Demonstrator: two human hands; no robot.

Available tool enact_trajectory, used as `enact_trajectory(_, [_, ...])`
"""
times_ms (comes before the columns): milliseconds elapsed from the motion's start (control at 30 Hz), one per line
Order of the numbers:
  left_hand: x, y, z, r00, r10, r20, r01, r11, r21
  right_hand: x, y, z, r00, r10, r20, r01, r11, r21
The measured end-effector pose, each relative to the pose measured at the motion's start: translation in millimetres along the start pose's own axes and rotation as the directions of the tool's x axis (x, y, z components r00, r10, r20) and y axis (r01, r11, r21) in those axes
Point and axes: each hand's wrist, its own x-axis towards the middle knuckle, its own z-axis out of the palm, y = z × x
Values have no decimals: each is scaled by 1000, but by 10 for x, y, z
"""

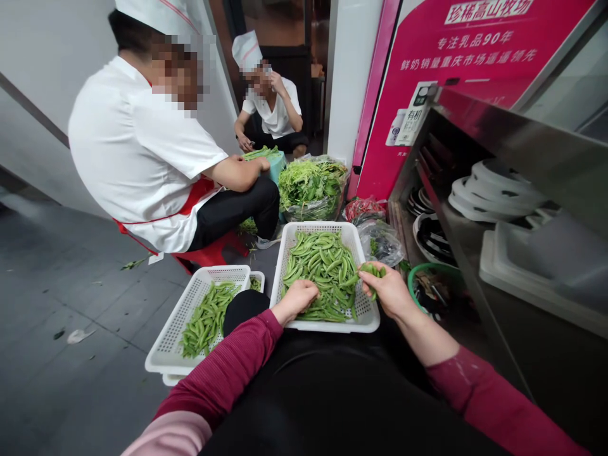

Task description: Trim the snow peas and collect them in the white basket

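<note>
A white perforated basket (327,325) rests in front of me by my knees, heaped with green pea pods (323,266). Over its right rim, my right hand (387,288) is closed around several pea pods, which stick out between thumb and fingers. My left hand (300,299) hovers above the left part of the heap with its fingertips pressed together. Whatever those fingertips may hold is too small or hidden to make out. To the left stands a second white basket (166,335), also with pea pods in it, beside my left forearm.
A co-worker in white (137,139) sits on a red stool (209,254) at left; another person (275,104) crouches farther back. Leafy greens (311,180) in a bag stand behind my basket. A green-rimmed bin (413,285) and a metal shelf (503,272) with dishes are at right.
</note>
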Motion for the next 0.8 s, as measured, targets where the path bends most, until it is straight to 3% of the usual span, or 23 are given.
enact_trajectory(133, [-55,79,2,982,176,64,-184,970,161,-34,52,30,999,37,16,-37,999,17])
enact_trajectory(333, [-173,310,66,887,362,286,-438,855,278,-75,92,113,990,48,129,-43,998,-44])
enact_trajectory(400, [-174,340,60,869,369,331,-475,811,342,-69,59,84,993,2,116,20,983,-184])
enact_trajectory(467, [-170,354,36,861,360,360,-496,753,433,-49,-33,37,979,-165,118,200,882,-426])
enact_trajectory(533, [-177,379,2,836,368,408,-544,653,527,-12,-178,8,895,-331,299,446,629,-637])
enact_trajectory(567, [-187,399,-15,816,384,433,-578,587,567,13,-258,10,825,-331,457,564,481,-671])
enact_trajectory(633, [-214,453,-40,772,434,464,-633,454,627,69,-401,53,675,-147,723,730,277,-625])
enact_trajectory(667, [-227,481,-45,754,469,460,-647,406,645,97,-449,89,624,-38,781,764,243,-598])
enact_trajectory(700, [-237,503,-46,741,509,438,-651,383,655,123,-473,130,608,39,793,763,250,-597])
enact_trajectory(733, [-242,518,-40,735,551,395,-645,390,657,144,-471,170,634,68,770,725,294,-623])
enact_trajectory(800, [-236,512,-12,740,627,242,-612,478,630,171,-386,231,755,45,654,546,509,-666])
